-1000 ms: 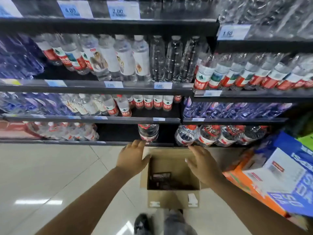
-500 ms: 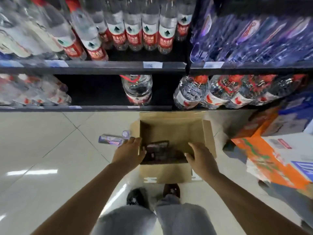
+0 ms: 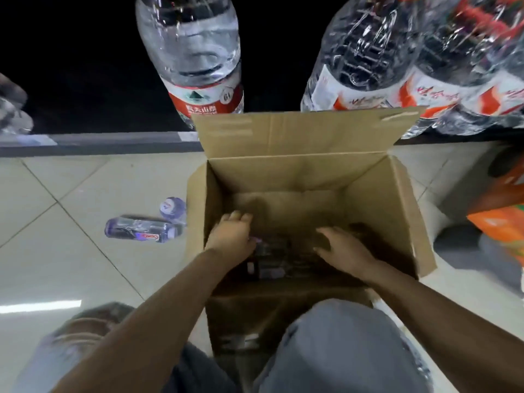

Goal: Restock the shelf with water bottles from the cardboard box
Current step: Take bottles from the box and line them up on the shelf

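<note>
So the cardboard box (image 3: 309,177) is sitting open on the tiled floor (image 3: 71,268) right in front of the bottom shelf (image 3: 93,141), flaps up. Down in the bottom there's a dark clump of small bottles in the box (image 3: 269,262) with purple-ish labels, but it's shadowy and blurry in there, so no idea how many.

Both hands are reaching inside. The left hand (image 3: 231,236) is by the left wall, knuckles up, fingers close together and curled downward over the bottles. It seems to be touching the top of one, but I honestly can't tell whether it has a real grip. The right hand (image 3: 343,246) is over toward the right side, fingers loosely spread and bent a bit, hovering just above the pile, and it doesn't look like it's holding anything.

Outside the box, just to its left, there's a small purple-label bottle (image 3: 141,231) lying on its side on the floor, and another one (image 3: 173,207) beside it with its cap end pointing up at the camera.

On the shelf behind there's a big red-label bottle (image 3: 195,52) standing alone, plus a row of big orange-and-white-label bottles (image 3: 397,61) to the right. An orange carton (image 3: 502,222) is at the right edge.
</note>
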### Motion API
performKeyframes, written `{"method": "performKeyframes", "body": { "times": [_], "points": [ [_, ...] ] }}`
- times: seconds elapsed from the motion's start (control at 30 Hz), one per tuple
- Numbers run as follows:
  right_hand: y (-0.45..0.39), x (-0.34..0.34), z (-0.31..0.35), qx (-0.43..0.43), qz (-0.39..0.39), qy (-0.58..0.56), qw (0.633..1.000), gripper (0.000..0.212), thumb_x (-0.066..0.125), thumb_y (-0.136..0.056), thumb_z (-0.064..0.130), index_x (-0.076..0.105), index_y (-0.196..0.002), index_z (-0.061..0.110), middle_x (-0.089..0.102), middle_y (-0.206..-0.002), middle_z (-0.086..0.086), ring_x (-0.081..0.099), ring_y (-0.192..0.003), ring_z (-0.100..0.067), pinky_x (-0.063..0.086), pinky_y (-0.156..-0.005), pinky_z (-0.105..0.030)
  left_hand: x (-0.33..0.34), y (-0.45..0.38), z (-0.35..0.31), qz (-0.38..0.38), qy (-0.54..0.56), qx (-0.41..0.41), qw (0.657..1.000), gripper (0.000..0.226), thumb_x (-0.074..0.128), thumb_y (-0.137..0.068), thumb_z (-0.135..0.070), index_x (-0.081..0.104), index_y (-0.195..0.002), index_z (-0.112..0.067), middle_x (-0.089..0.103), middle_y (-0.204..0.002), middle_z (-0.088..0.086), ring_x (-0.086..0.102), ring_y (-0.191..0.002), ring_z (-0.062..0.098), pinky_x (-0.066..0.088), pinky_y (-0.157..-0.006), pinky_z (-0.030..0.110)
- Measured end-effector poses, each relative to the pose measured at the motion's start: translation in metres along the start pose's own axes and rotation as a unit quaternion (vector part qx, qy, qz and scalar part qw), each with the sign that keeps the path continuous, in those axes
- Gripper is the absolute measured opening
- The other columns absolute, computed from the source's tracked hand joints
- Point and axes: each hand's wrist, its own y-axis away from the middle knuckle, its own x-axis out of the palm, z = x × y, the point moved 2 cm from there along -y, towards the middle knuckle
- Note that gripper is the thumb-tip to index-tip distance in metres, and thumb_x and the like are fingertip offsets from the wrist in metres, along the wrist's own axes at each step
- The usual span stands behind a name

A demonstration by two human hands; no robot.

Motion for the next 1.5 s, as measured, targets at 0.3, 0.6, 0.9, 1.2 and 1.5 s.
{"method": "performKeyframes", "body": {
  "times": [0.3, 0.6, 0.9, 1.2, 1.5],
  "points": [
    [-0.054, 0.059, 0.006, -0.051, 0.261, 0.038, 0.963, 0.025, 0.054, -0.094, 0.030, 0.054, -0.118, 0.023, 0.056, -0.117, 0.000, 0.052, -0.096, -0.013, 0.041, -0.085, -0.028, 0.027, -0.044, 0.015, 0.020, -0.021, 0.016, 0.999, 0.066, 0.061, -0.087, -0.037, 0.033, -0.143, -0.015, 0.042, -0.141, 0.012, 0.037, -0.129, 0.031, 0.035, -0.106, 0.037],
    [-0.062, 0.074, 0.005, -0.068, 0.218, 0.094, 0.969, 0.038, 0.045, -0.098, 0.032, 0.044, -0.134, 0.023, 0.046, -0.137, -0.003, 0.048, -0.120, -0.021, 0.037, -0.101, -0.032, 0.033, -0.043, 0.021, 0.029, -0.066, 0.013, 0.997, 0.068, 0.058, -0.087, -0.048, 0.035, -0.143, -0.018, 0.041, -0.142, 0.009, 0.034, -0.131, 0.030, 0.027, -0.111, 0.038],
    [-0.040, 0.038, -0.021, -0.077, 0.172, 0.183, 0.965, 0.029, 0.052, -0.095, 0.025, 0.054, -0.121, 0.011, 0.053, -0.124, -0.012, 0.055, -0.107, -0.025, 0.044, -0.087, -0.031, 0.038, -0.045, 0.018, 0.062, -0.101, 0.008, 0.993, 0.060, 0.053, -0.089, -0.049, 0.039, -0.139, -0.019, 0.045, -0.138, 0.009, 0.039, -0.129, 0.029, 0.024, -0.110, 0.039],
    [-0.013, -0.008, -0.061, 0.033, -0.002, 0.072, 0.997, 0.033, 0.061, -0.084, 0.046, 0.061, -0.092, 0.013, 0.066, -0.107, -0.014, 0.062, -0.098, -0.029, 0.045, -0.072, -0.030, 0.069, -0.066, 0.005, 0.157, -0.127, -0.038, 0.979, 0.057, 0.062, -0.086, -0.039, 0.042, -0.135, -0.019, 0.046, -0.138, 0.010, 0.042, -0.125, 0.031, 0.039, -0.100, 0.045],
    [-0.018, -0.003, -0.057, 0.072, -0.065, -0.055, 0.994, 0.026, 0.067, -0.083, 0.039, 0.058, -0.087, 0.015, 0.067, -0.088, -0.007, 0.063, -0.079, -0.023, 0.036, -0.056, -0.026, 0.102, -0.070, 0.002, 0.188, -0.019, -0.071, 0.979, 0.062, 0.073, -0.080, -0.035, 0.045, -0.131, -0.012, 0.052, -0.133, 0.011, 0.052, -0.119, 0.028, 0.044, -0.093, 0.034]
  ]
}}
